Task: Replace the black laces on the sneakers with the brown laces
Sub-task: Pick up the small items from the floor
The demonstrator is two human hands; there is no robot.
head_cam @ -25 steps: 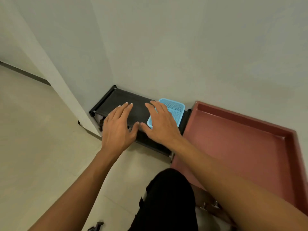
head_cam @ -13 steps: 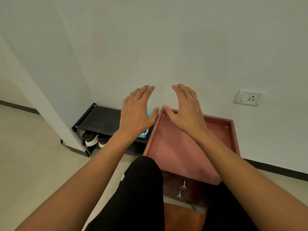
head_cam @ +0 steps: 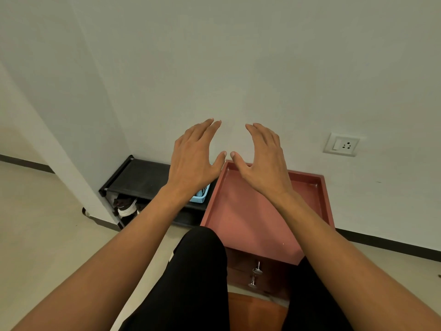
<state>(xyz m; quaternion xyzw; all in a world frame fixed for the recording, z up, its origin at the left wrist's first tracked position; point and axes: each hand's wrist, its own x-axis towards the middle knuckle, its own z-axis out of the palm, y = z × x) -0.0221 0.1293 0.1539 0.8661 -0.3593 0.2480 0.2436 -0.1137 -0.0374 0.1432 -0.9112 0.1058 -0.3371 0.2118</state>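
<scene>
My left hand and my right hand are held up side by side in the air before the white wall, fingers straight, thumbs nearly touching, both holding nothing. Below and to the left, black-and-white sneakers sit under the top shelf of a low black shoe rack, partly hidden by its frame. A light blue basket stands on the rack, mostly covered by my left wrist. No laces can be made out.
A reddish-brown low cabinet with a rimmed top and metal knobs stands against the wall in front of my knees. A wall socket is at the right. A wall corner juts out left of the rack.
Both hands have lifted off the shoe rack's top and risen before the wall. My view has pulled back and swung right, bringing the cabinet front and socket into sight.
</scene>
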